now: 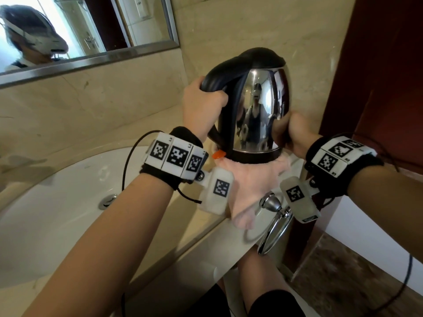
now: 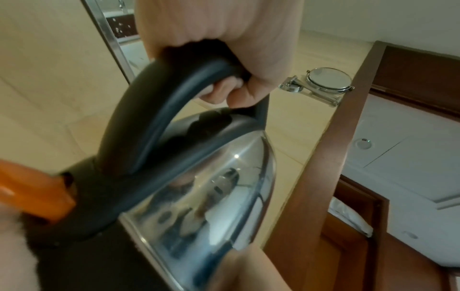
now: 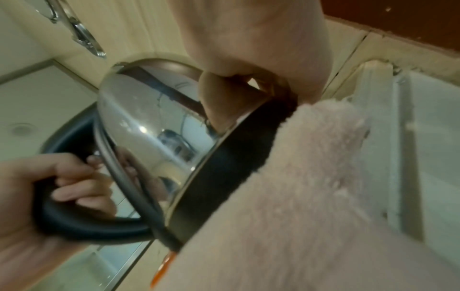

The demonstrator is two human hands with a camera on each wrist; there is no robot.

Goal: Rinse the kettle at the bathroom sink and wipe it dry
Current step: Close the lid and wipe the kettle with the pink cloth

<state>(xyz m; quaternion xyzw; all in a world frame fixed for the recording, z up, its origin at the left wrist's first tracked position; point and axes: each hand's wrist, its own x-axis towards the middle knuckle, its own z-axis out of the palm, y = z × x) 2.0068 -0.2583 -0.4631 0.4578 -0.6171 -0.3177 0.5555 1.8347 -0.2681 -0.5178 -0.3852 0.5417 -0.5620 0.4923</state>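
Note:
A steel kettle (image 1: pixel 258 106) with a black lid, handle and base is held upright above the counter's right end. My left hand (image 1: pixel 201 104) grips the black handle (image 2: pixel 154 122), fingers curled round it (image 2: pixel 224 49). My right hand (image 1: pixel 290 131) holds a pale pink cloth (image 1: pixel 251 179) against the kettle's base, its thumb pressed on the lower steel wall (image 3: pixel 211 94). The cloth (image 3: pixel 298 196) covers the base's underside and hides the right fingers. An orange switch (image 1: pixel 218 154) sticks out below the handle.
A white sink basin (image 1: pixel 57 213) with a chrome drain (image 1: pixel 107 200) lies to the left in the beige counter. A chrome towel ring (image 1: pixel 272 227) hangs under the counter edge. A wall mirror (image 1: pixel 80 30) is behind, a brown door frame (image 1: pixel 377 76) on the right.

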